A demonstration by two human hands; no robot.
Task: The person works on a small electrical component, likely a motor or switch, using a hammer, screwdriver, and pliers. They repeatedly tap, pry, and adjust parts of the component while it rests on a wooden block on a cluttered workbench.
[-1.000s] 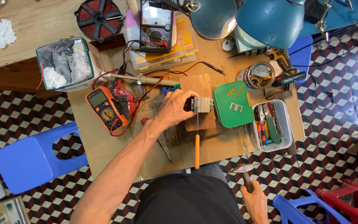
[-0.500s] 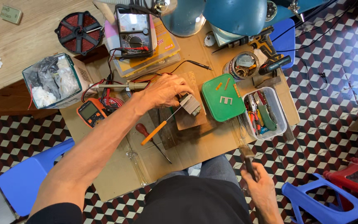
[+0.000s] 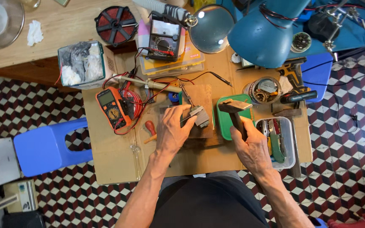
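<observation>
The left hand (image 3: pixel 173 131) presses down on a small grey metal part (image 3: pixel 199 116), perhaps a transformer core, lying on a wooden block (image 3: pixel 202 95) on the bench (image 3: pixel 110 156). The right hand (image 3: pixel 252 145) grips a hammer (image 3: pixel 235 110), its head over the green lid (image 3: pixel 224 122).

At twelve o'clock from my left grip (image 3: pixel 172 133) sits a black meter with a pale dial (image 3: pixel 162 38); at ten o'clock, an orange multimeter (image 3: pixel 112 108) tangled in red wires (image 3: pixel 134 103). My right grip (image 3: pixel 254 147) holds a hammer with a dark handle and grey head (image 3: pixel 234 106) over a green lid (image 3: pixel 227 122). The tabletop (image 3: pixel 110 156) is cardboard brown, the lamp (image 3: pixel 260 33) teal-blue, the stool (image 3: pixel 49 145) bright blue, and the floor (image 3: pixel 343 147) a maroon, black and white cube pattern.
</observation>
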